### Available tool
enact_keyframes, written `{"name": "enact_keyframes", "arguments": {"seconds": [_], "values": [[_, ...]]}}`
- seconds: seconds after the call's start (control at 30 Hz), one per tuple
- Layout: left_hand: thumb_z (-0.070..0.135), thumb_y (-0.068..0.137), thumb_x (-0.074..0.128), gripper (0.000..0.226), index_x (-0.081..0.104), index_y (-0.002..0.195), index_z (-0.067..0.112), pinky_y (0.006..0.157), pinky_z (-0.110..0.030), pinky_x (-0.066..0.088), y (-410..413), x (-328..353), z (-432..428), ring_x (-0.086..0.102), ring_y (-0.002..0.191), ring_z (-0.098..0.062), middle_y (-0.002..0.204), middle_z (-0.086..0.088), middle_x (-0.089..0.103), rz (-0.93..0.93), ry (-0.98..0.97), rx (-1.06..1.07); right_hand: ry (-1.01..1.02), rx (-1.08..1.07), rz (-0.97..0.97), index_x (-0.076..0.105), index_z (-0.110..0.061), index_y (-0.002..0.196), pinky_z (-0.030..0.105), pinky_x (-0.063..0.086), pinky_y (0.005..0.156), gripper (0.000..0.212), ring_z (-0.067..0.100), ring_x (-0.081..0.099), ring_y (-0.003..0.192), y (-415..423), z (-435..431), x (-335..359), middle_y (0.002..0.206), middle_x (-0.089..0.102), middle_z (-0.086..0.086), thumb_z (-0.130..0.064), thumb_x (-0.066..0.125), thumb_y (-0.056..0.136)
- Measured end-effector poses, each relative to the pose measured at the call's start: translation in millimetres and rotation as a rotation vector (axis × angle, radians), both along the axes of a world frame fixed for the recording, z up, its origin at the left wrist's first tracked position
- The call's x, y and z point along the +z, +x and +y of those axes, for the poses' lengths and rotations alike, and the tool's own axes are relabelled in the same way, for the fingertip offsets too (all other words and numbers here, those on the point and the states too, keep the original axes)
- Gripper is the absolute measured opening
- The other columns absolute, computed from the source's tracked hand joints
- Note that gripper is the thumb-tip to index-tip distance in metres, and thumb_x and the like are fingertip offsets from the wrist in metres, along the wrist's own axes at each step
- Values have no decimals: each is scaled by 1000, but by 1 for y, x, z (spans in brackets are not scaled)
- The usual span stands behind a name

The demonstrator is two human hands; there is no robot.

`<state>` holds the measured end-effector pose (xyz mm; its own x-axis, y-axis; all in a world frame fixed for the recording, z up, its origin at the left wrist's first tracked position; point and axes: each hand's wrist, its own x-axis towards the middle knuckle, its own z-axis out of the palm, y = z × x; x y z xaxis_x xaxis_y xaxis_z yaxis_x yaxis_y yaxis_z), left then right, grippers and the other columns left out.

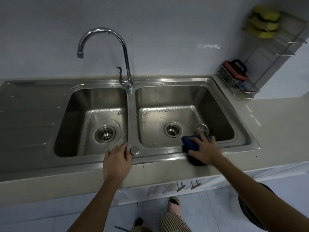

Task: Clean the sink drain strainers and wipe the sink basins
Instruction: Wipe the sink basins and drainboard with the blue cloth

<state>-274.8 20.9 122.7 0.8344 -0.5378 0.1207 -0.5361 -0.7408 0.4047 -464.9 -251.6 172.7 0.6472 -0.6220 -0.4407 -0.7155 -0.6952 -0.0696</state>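
Note:
A steel double sink fills the counter. The left basin has its drain in the floor. In the right basin lies an open drain, and a loose strainer rests to its right. My right hand presses a dark blue cloth against the front rim of the right basin. My left hand rests flat on the front rim by a round steel knob, holding nothing.
A curved tap rises behind the divider, spout over the left basin. A drainboard lies at left. A wire rack with scrubbers stands at back right, yellow sponges on a wall shelf above. Beige counter extends right.

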Motion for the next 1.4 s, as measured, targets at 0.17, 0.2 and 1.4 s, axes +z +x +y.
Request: {"name": "enact_keyframes", "arguments": {"seconds": [0.17, 0.2, 1.4], "values": [[28, 87, 55, 38, 59, 124, 20, 102, -41, 42, -2, 2, -4, 60, 108, -23, 116, -4, 67, 33, 8, 36, 60, -59, -50, 32, -42, 134, 61, 31, 103, 72, 43, 31, 131, 2, -8, 1, 151, 24, 0, -72, 45, 70], [28, 87, 55, 39, 59, 125, 20, 102, -41, 42, -3, 3, -4, 60, 108, -23, 116, -4, 67, 38, 13, 39, 35, -11, -64, 32, -41, 134, 61, 32, 102, 69, 43, 31, 131, 12, 9, -1, 149, 26, -1, -70, 50, 74], [51, 89, 9, 66, 40, 143, 28, 115, -42, 18, 1, -4, 1, 31, 140, -17, 145, 11, 43, -12, 219, -267, -201, 86, -200, 45, -36, 131, 46, 33, 101, 49, 31, 44, 122, -37, 6, -5, 143, 39, -6, -49, 50, 85]]}}
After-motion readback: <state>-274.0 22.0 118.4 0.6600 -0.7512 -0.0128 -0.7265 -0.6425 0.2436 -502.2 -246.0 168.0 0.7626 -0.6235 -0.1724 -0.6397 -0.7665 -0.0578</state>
